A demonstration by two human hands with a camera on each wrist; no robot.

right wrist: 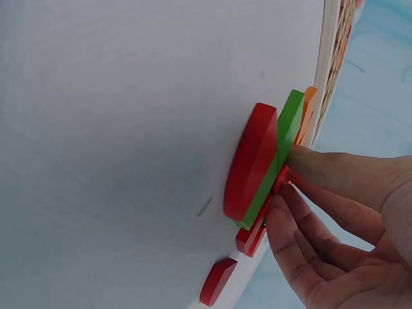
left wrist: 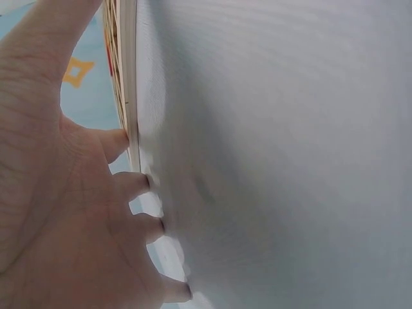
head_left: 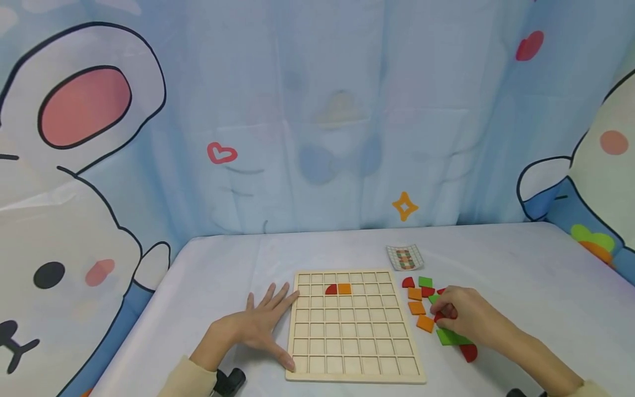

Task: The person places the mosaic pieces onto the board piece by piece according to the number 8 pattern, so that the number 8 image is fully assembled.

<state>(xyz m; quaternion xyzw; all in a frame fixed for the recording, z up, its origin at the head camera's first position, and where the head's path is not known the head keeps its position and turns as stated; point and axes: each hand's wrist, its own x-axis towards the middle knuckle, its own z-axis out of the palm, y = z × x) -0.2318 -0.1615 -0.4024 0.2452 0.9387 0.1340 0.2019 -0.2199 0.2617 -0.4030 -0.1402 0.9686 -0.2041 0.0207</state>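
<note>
Your right hand (head_left: 468, 317) is curling its fingers (right wrist: 302, 222) down into the pile of tiles, and they are pinching a small red tile (head_left: 439, 316) at the middle of the heap; in the right wrist view the fingertips are closing on a red edge tucked beside a green tile (right wrist: 280, 154) and a thick red rounded tile (right wrist: 252, 161). The piece is not yet off the worktop (head_left: 521, 275).

Your left hand (head_left: 260, 322) is lying flat with its fingers (left wrist: 132, 183) spread, the tips touching the left edge of the wooden grid board (head_left: 354, 325) and steadying it.

Moving outward, the board is sitting in the near middle of the worktop, between your two hands. Only two cells are filled: a red quarter-round tile (head_left: 331, 289) and an orange square tile (head_left: 344, 288), side by side in the second row from the far edge. Every other cell is showing bare wood, so by my reading you are only just starting, with nearly the whole pattern left.

The loose tiles (head_left: 421, 300), orange, green and red, are lying just right of the board. A small pattern card (head_left: 404, 257) is lying beyond them, on the far side.
</note>
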